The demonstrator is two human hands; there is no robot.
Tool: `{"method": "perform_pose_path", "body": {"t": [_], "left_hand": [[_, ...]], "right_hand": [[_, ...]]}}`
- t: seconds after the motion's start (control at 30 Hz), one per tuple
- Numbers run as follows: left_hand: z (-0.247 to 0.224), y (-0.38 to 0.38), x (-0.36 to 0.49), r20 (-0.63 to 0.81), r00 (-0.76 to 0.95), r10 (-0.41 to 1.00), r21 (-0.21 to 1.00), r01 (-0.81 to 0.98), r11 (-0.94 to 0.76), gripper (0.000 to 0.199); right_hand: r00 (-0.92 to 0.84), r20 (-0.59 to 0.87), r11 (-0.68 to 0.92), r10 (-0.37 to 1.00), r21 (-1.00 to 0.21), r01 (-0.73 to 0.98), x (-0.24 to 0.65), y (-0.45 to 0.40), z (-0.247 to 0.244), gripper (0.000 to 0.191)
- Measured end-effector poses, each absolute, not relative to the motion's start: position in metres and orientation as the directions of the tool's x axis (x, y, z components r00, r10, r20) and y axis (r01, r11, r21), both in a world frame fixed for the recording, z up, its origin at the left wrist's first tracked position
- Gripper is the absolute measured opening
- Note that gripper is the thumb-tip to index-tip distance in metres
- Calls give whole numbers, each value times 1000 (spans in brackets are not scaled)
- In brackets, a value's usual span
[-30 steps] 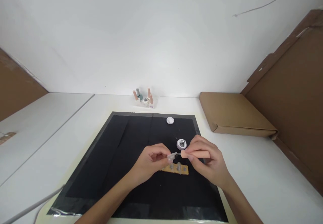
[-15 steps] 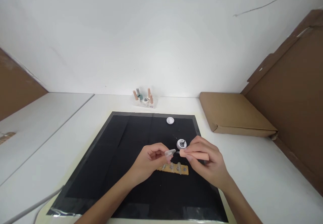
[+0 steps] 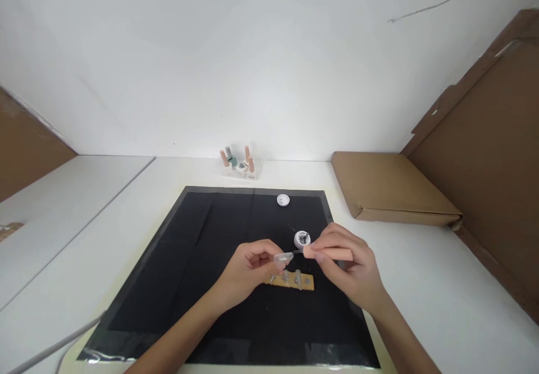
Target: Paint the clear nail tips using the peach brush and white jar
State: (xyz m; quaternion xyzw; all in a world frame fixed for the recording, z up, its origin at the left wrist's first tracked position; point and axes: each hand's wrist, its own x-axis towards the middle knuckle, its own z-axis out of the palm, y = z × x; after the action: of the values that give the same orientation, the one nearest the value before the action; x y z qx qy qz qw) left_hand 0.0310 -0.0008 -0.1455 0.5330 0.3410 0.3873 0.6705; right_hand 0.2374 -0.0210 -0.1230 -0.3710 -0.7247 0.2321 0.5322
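Between thumb and fingers, my left hand (image 3: 254,270) pinches a clear false nail tip (image 3: 283,258), held roughly level. My right hand (image 3: 348,259) is closed on the peach handle of a nail polish brush (image 3: 332,252). Its dark bristle end points left and meets the right end of the nail tip, or comes very near it. Below the hands lies a yellowish strip (image 3: 306,285) bearing several clear nail tips (image 3: 298,278) on small grey dots; my left hand hides its left end. Just behind the brush stands a small white open jar (image 3: 301,240) with dark grey stuff in it.
A round white lid (image 3: 283,200) lies on the black mat (image 3: 168,261) toward the back. Behind the mat, a clear holder (image 3: 241,173) carries several polish bottles. A flat cardboard box (image 3: 391,186) sits at the right, beside an upright cardboard panel (image 3: 484,127).
The brush in my right hand has shifted slightly right and up, and its dark bristles show more. My left hand's nail tip has turned slightly toward level.
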Motion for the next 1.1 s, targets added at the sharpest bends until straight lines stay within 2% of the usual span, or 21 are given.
{"method": "perform_pose_path", "body": {"t": [0.1,0.27,0.47,0.6,0.8,1.1], "left_hand": [[-145,-1,31,-42,471,881,978,-160,132,18],[-148,0,31,-21,475,879,977,-178,120,18],[-152,0,29,-18,487,873,975,-185,123,17],[-150,-1,29,-39,490,871,968,-199,155,19],[-146,-1,31,-78,489,869,953,-219,208,22],[-145,-1,34,-123,492,862,938,-226,264,27]], "right_hand": [[-128,603,611,788,-739,284,240,-21,-122,17],[-222,594,634,773,-734,242,240,-22,-121,15],[-165,610,630,775,-733,254,239,-21,-124,16],[-229,617,657,753,-721,219,236,-22,-122,12],[-175,656,678,734,-689,257,235,-24,-117,17],[-227,696,729,681,-613,306,227,-24,-117,15]]}}
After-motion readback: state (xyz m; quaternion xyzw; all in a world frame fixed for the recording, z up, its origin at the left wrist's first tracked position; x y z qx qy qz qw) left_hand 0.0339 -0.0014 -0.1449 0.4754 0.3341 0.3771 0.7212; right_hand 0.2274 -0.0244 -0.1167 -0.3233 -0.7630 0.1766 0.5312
